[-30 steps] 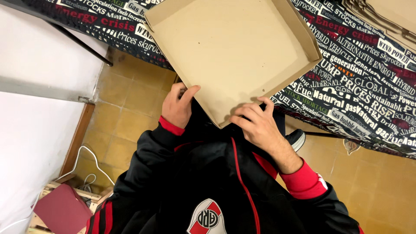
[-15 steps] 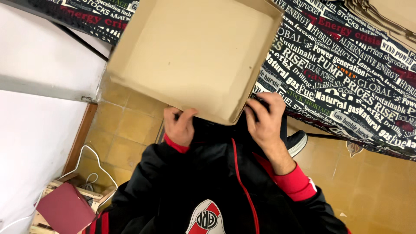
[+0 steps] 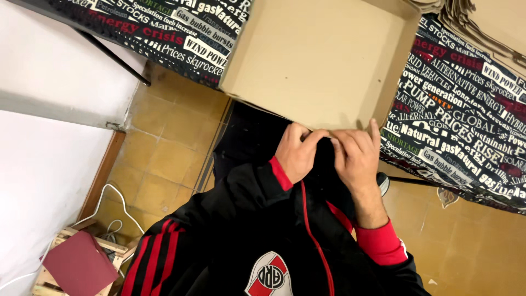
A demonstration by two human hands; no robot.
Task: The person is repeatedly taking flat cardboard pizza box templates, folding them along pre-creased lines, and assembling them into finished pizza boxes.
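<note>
- Head view: the left hand (image 3: pixel 296 151) was curled almost closed, its fingers bent over the near edge of a shallow cardboard box (image 3: pixel 320 60) and pinching that edge.
- The right hand (image 3: pixel 356 153) sat just beside the left one at the same edge, fingers half bent and close together, tips pressed on the cardboard rim, one finger raised against the box wall.
- Both hands gripped the box, and the two nearly touched each other at the middle of the near edge.
- The box was open and tray-like, with low walls, plain brown inside, and showed nothing in it; its far part lay over the table (image 3: pixel 466 126) while its near edge jutted past the table's edge above the person's lap.
- The table was covered with a black cloth printed all over with white, red and green lettering.
- More flat cardboard sheets (image 3: pixel 482 24) lay stacked on the table at the upper right.
- The person wore a black jacket (image 3: pixel 230 235) with red stripes and red cuffs.
- Below was a yellowish tiled floor (image 3: pixel 164 148), with a white wall (image 3: pixel 44 164) on the left.
- A small wooden crate (image 3: pixel 55 274) with a dark red sheet on it stood by the wall, a white cable (image 3: pixel 107 208) beside it.
</note>
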